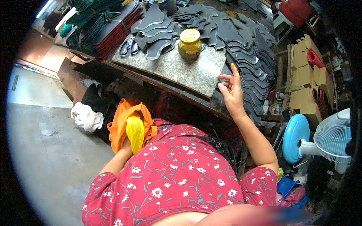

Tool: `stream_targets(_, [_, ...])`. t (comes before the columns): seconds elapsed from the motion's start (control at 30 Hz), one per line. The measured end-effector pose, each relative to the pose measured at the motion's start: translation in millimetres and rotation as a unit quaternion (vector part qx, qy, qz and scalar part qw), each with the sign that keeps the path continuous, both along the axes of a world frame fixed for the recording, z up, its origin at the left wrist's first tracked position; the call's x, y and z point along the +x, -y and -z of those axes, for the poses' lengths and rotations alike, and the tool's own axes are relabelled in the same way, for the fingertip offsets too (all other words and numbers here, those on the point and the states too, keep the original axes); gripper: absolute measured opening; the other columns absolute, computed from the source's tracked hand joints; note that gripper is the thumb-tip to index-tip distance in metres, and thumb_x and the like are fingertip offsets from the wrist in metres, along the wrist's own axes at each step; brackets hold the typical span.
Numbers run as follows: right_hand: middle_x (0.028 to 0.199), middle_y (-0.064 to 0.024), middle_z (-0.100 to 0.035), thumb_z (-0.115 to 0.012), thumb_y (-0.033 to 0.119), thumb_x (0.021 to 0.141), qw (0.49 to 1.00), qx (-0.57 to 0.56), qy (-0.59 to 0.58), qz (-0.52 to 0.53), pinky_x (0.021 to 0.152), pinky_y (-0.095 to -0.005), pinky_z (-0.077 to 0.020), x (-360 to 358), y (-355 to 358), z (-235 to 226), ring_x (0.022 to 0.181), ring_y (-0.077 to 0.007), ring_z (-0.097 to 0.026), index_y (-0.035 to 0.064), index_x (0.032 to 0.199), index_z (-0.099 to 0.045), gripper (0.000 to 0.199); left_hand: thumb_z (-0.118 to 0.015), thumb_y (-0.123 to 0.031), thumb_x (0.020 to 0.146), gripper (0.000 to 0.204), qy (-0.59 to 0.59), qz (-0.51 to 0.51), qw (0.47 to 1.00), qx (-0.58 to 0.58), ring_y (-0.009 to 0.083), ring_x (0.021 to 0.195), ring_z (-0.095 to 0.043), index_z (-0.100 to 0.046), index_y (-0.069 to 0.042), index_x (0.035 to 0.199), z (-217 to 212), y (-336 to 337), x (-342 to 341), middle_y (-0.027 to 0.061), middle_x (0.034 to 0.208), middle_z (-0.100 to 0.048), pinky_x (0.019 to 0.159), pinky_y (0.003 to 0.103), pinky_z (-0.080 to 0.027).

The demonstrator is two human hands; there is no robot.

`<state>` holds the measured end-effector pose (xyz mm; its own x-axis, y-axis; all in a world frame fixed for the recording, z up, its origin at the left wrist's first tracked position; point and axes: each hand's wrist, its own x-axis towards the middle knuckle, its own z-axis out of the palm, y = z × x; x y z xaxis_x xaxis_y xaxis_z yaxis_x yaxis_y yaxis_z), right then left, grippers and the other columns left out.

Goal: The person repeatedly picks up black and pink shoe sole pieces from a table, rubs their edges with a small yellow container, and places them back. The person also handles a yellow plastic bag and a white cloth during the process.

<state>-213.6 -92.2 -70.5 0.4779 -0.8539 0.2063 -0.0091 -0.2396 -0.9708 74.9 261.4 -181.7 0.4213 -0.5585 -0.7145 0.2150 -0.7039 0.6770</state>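
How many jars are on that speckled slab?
1. The yellow jar stands upright on the speckled slab, close to the dark cut pieces and apart from the right hand. The stacks could hide others.

This place is looking like a workshop: many dark, similarly cut pieces are overlapping across the tabletop, scissors and a yellow-smeared jar are sitting beside them, and tied bundles and cardboard boxes are standing nearby.
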Motion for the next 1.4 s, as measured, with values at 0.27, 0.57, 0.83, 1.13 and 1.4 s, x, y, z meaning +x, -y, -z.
stream_targets(0.27, [0.113, -0.0093, -0.06, -0.063, 0.001, 0.089, 1.0, -0.027, 0.0, -0.003, 0.08, -0.0248, -0.0508, 6.2, -5.4, 4.8, 0.084, -0.0093, -0.058, 0.0131, 0.156, -0.023, 0.078, -0.062, -0.018, 0.087, 0.033, 0.015, -0.003, 1.0, -0.016, 0.0234, 0.104, -0.065, -0.065, -0.002, 0.115, -7.4, 6.2, 22.2, 0.0126, 0.108, -0.071, 0.091, 0.038, -0.048])
stream_targets(0.57, [0.116, -0.0103, -0.059, -0.064, 0.003, 0.09, 0.997, -0.083, -0.006, 0.004, 0.079, -0.0253, -0.0515, 10.9, -16.3, 5.1, 0.085, -0.0103, -0.059, 0.0129, 0.155, -0.024, 0.077, -0.061, -0.016, 0.086, 0.03, 0.068, -0.01, 0.998, -0.009, 0.0237, 0.103, -0.066, -0.066, -0.002, 0.112, -4.8, 18.7, 38.1, 0.0132, 0.106, -0.071, 0.09, 0.038, -0.048])
stream_targets(0.83, [0.118, -0.0092, -0.058, -0.061, 0.001, 0.092, 0.994, -0.106, 0.014, -0.014, 0.078, -0.0238, -0.0485, 9.3, -20.2, 1.6, 0.085, -0.0093, -0.057, 0.0071, 0.155, -0.021, 0.075, -0.064, -0.008, 0.082, 0.028, 0.257, 0.33, 0.891, 0.176, 0.025, 0.09, -0.068, -0.069, 0.0, 0.108, -124.1, -8.7, 74.7, 0.0175, 0.097, -0.072, 0.082, 0.037, -0.051])
stream_targets(1.13, [0.117, -0.0104, -0.059, -0.06, 0.0, 0.092, 0.986, -0.166, -0.013, -0.028, 0.079, -0.025, -0.0479, 7.6, -22.6, 2.0, 0.084, -0.0106, -0.056, 0.0074, 0.154, -0.022, 0.073, -0.063, 0.0, 0.083, 0.031, 0.24, 0.184, 0.952, -0.044, 0.0131, 0.09, -0.064, -0.064, 0.004, 0.113, -220.1, -35.2, 30.8, 0.0082, 0.096, -0.072, 0.084, 0.032, -0.051])
stream_targets(1.4, [0.122, -0.0144, -0.059, -0.052, 0.0, 0.096, 0.984, -0.177, -0.021, -0.019, 0.09, -0.0312, -0.0504, 2.1, -21.6, 2.5, 0.095, -0.014, -0.061, 0.0093, 0.155, -0.018, 0.069, -0.058, 0.006, 0.089, 0.024, 0.266, 0.064, 0.942, -0.192, 0.0104, 0.09, -0.061, -0.064, 0.006, 0.112, -255.6, -51.2, 30.2, 0.0034, 0.097, -0.069, 0.082, 0.029, -0.051])
